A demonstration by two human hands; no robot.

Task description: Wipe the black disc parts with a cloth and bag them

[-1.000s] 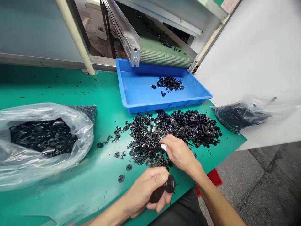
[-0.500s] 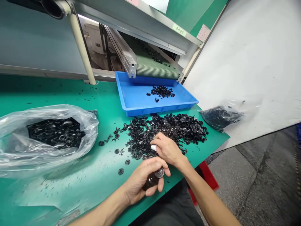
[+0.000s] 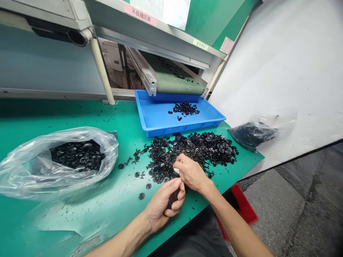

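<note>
My left hand is wrapped round a stack of black round parts, low at the near side of the heap. Just above it, my right hand has its fingers pinched together at the heap's near edge; a white covering shows on one fingertip, and whatever the pinch holds is hidden. The heap of small black plastic parts, discs and thin branched pieces, spreads over the green table. A few loose discs lie left of my hands.
Behind the heap stands a blue tray with black parts, under the end of a green conveyor belt. An open clear bag of black parts sits at left, another bag at right. A red bin is below the table edge.
My left fingers have closed further round the stack, and the disc that showed at its end is now covered. My right hand stays near the heap's edge. The view has shifted slightly.
</note>
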